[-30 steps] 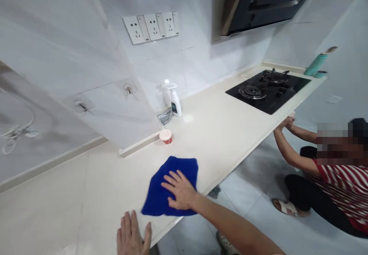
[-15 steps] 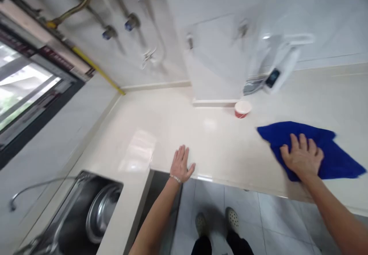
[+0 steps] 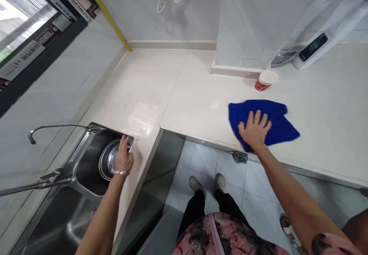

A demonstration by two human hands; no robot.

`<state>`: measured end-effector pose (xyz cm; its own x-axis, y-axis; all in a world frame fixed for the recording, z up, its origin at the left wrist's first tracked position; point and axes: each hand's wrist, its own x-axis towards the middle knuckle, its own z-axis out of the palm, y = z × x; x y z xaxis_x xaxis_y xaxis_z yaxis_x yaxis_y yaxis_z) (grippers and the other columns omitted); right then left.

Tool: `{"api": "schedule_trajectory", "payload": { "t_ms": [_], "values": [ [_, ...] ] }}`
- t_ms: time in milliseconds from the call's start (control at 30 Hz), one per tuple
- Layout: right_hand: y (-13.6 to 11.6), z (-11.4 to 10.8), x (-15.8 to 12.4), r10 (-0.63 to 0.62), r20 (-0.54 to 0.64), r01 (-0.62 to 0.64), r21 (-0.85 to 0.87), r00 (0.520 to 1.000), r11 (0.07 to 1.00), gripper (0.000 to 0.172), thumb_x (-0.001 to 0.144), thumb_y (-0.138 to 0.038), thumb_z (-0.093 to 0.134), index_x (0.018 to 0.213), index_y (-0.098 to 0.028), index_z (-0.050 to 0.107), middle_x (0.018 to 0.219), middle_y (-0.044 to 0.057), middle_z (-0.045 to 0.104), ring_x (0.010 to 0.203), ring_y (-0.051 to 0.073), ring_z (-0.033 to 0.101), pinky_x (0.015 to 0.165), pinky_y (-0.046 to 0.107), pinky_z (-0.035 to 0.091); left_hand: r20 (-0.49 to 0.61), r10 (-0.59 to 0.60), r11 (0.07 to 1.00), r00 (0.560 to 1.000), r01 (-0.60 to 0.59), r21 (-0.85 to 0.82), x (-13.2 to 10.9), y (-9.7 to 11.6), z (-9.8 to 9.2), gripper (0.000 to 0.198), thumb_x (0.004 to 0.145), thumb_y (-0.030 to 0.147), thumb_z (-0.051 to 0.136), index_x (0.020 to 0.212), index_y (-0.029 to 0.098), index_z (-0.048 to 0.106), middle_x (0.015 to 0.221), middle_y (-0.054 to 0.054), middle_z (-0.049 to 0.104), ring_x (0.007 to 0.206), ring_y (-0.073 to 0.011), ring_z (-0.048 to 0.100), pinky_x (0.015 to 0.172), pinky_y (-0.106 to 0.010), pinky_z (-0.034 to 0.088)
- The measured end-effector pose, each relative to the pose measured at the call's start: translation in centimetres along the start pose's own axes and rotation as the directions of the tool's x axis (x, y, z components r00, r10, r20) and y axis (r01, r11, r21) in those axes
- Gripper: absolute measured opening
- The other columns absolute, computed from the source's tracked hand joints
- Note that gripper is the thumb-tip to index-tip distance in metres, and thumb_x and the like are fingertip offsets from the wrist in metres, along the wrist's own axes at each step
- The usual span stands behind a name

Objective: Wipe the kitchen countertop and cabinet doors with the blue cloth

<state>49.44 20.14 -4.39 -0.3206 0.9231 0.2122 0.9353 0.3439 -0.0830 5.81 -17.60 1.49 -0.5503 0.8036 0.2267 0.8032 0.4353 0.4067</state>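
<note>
My right hand (image 3: 254,130) lies flat on a blue cloth (image 3: 277,126), its fingers spread and pressing it against the pale countertop (image 3: 198,101). The cloth is spread out with uneven edges and reaches the counter's front edge. Over at the sink, my left hand (image 3: 124,157) is at the right rim, fingers stretched out and holding nothing that I can see. Below it, partly covered by the hand, a round metal bowl (image 3: 107,163) sits in the steel sink (image 3: 86,163). Whether the left fingers touch the rim is unclear.
A red and white paper cup (image 3: 266,79) stands behind the cloth, beside a boxed-out wall section (image 3: 250,28). A white device with a dark display (image 3: 313,48) leans at the back right. A thin curved tap (image 3: 57,126) and a larger faucet (image 3: 54,178) rise by the sink.
My left hand has moved from the counter's front edge leftward to the sink rim. The right hand and cloth have shifted left along the counter. The view has tilted down.
</note>
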Motion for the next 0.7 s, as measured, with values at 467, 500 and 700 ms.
{"api": "schedule_trajectory", "payload": {
  "t_ms": [467, 500, 700],
  "values": [
    [-28.2, 0.1, -2.2, -0.358, 0.162, 0.323, 0.208, 0.92, 0.923, 0.072, 0.096, -0.045, 0.039, 0.158, -0.009, 0.032, 0.167, 0.018, 0.019, 0.151, 0.047, 0.011, 0.119, 0.067, 0.01, 0.189, -0.137, 0.956, 0.972, 0.08, 0.281, -12.4, -2.4, 0.3, 0.079, 0.095, 0.063, 0.041, 0.155, 0.011, 0.037, 0.166, -0.026, 0.014, 0.154, -0.044, 0.01, 0.119, -0.069, 0.018],
    [-29.8, 0.1, -2.3, -0.379, 0.165, 0.341, 0.219, 0.911, 0.914, 0.072, 0.096, -0.044, 0.04, 0.159, -0.01, 0.032, 0.167, 0.017, 0.018, 0.152, 0.046, 0.01, 0.12, 0.067, 0.009, 0.166, -0.115, 0.95, 0.979, 0.059, 0.306, -12.5, -2.3, 0.5, 0.087, 0.091, 0.067, 0.046, 0.156, 0.01, 0.035, 0.166, -0.027, 0.013, 0.154, -0.045, 0.01, 0.119, -0.069, 0.017],
    [-35.7, 0.4, -0.5, -0.495, 0.172, 0.441, 0.276, 0.852, 0.854, 0.07, 0.096, -0.043, 0.041, 0.16, -0.015, 0.031, 0.169, 0.012, 0.016, 0.154, 0.042, 0.008, 0.122, 0.064, 0.006, 0.092, -0.027, 0.932, 0.995, -0.008, 0.364, -13.1, -1.9, 0.6, 0.102, 0.08, 0.059, 0.064, 0.16, 0.011, 0.024, 0.166, -0.028, 0.008, 0.152, -0.0487, 0.013, 0.117, -0.069, 0.022]
  ]
}}
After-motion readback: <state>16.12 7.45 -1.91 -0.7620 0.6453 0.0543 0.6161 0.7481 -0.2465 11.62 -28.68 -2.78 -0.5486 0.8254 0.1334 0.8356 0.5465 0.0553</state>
